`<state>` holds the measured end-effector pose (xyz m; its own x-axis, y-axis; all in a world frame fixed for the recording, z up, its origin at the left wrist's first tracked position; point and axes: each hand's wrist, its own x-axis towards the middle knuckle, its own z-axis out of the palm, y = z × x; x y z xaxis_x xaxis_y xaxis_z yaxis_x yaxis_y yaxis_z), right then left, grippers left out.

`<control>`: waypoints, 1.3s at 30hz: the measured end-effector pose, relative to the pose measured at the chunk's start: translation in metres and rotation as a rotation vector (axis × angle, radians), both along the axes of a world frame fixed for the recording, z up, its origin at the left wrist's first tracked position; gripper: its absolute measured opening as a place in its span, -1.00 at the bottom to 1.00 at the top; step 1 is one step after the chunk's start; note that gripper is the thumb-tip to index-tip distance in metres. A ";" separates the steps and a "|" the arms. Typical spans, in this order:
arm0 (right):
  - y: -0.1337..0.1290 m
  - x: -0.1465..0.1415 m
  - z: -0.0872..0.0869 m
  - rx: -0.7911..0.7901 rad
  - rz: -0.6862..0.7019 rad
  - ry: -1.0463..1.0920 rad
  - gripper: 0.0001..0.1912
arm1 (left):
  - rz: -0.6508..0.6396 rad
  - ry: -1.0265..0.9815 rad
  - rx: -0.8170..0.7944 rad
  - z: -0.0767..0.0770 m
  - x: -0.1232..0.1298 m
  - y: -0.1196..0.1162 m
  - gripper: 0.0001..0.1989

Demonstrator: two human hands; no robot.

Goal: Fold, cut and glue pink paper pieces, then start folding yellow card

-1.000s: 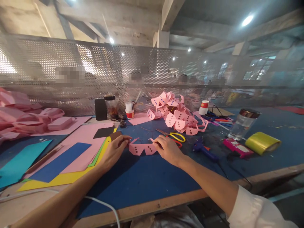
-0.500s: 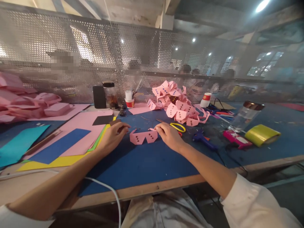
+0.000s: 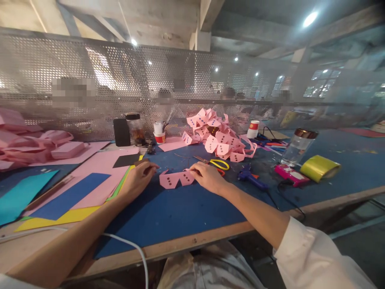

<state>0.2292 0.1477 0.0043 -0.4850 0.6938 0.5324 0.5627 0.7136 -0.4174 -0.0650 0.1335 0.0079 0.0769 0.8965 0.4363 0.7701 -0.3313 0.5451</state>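
A pair of pink paper glasses (image 3: 176,180) with small dark squares stands on the blue table top (image 3: 180,212) between my hands. My right hand (image 3: 208,177) pinches its right end near the folded temple. At the other side, my left hand (image 3: 138,177) is closed in a pinch, a little apart from the left end; whatever its fingertips hold, if anything, is too small to make out. Just beyond my right hand lie yellow-handled scissors (image 3: 219,164), partly hidden. Behind them rises a heap of pink paper glasses (image 3: 221,140) with dark and blue squares.
Coloured sheets, including a blue one (image 3: 70,196), lie at left beside pink paper pieces (image 3: 36,144). A blue glue gun (image 3: 252,178), pink device (image 3: 291,175), yellow roll (image 3: 320,167) and clear bottle (image 3: 299,147) stand at right. A white cable (image 3: 129,241) crosses the front edge.
The view has shifted slightly, so the table's contents appear a little lower and farther left. My right hand keeps its pinch on the glasses, and my left hand stays closed beside them.
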 end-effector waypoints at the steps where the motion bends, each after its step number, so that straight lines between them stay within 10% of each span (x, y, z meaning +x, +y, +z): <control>1: 0.001 0.000 -0.001 -0.001 0.000 0.005 -0.87 | -0.001 0.005 -0.003 0.000 0.000 0.000 -0.67; 17: -0.009 0.002 0.030 0.074 -0.064 0.089 -0.85 | -0.032 0.041 0.000 -0.003 -0.008 0.005 -0.68; 30: -0.017 0.106 0.154 0.184 -0.428 -0.072 -0.77 | -0.047 0.109 0.063 -0.003 -0.005 0.006 -0.69; 39: 0.041 0.175 0.136 -0.170 -0.542 -0.347 -0.77 | -0.053 0.128 0.079 -0.009 -0.008 0.010 -0.73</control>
